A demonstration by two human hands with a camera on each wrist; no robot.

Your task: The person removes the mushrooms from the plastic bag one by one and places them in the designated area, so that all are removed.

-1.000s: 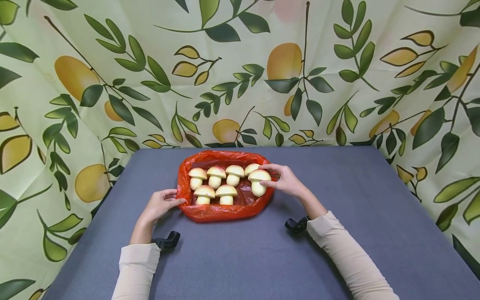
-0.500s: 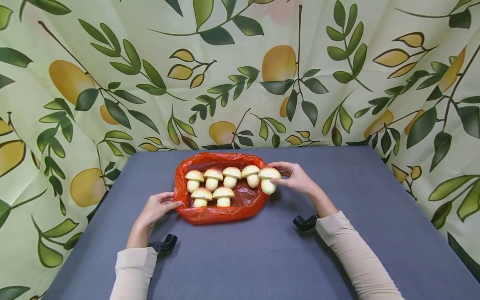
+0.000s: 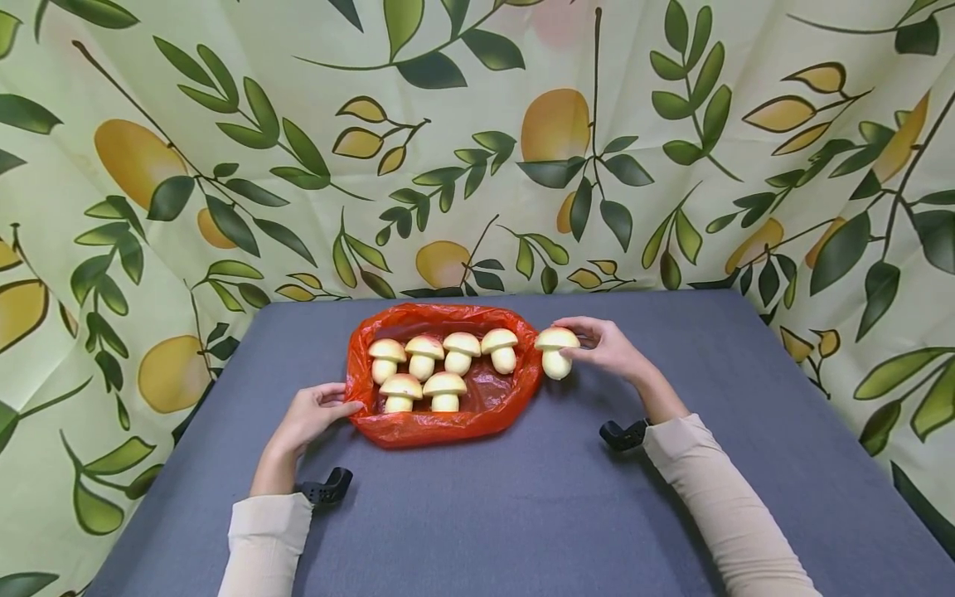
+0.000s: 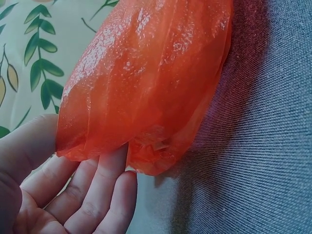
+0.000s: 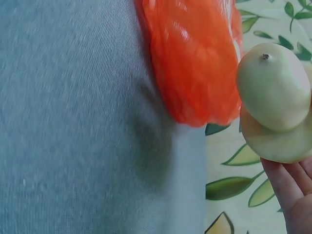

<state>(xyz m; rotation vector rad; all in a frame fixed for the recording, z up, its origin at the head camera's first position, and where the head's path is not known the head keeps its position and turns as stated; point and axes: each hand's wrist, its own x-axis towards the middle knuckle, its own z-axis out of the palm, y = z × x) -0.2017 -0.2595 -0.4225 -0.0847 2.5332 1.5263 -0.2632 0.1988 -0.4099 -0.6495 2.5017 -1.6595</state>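
Observation:
A red plastic bag [image 3: 448, 430] lies with its mouth spread wide, rim rolled out, in the middle of the head view. Several mushrooms [image 3: 462, 345] with pale stems and yellowish, red-tinged caps sit inside in two rows. My left hand [image 3: 313, 414] pinches the bag's left edge between thumb and fingers; in the left wrist view the fingertips [image 4: 113, 161] go behind the red film. Just beyond the bag's right rim, my right hand [image 3: 608, 348] holds one more mushroom [image 3: 556, 350] by its cap. The right wrist view shows that mushroom's rounded stem end [image 5: 273, 87] with a small dark spot.
A blue-grey cloth [image 3: 477, 514] covers the table. Behind it and along the sides hangs a curtain [image 3: 477, 83] printed with leaves and fruit. Black camera mounts [image 3: 625, 435] are on both wrists, below the cream sleeves.
My right hand has carried its mushroom rightward, from over the bag's right part to outside the rim. The left hand keeps its place on the bag. The head view has shifted slightly.

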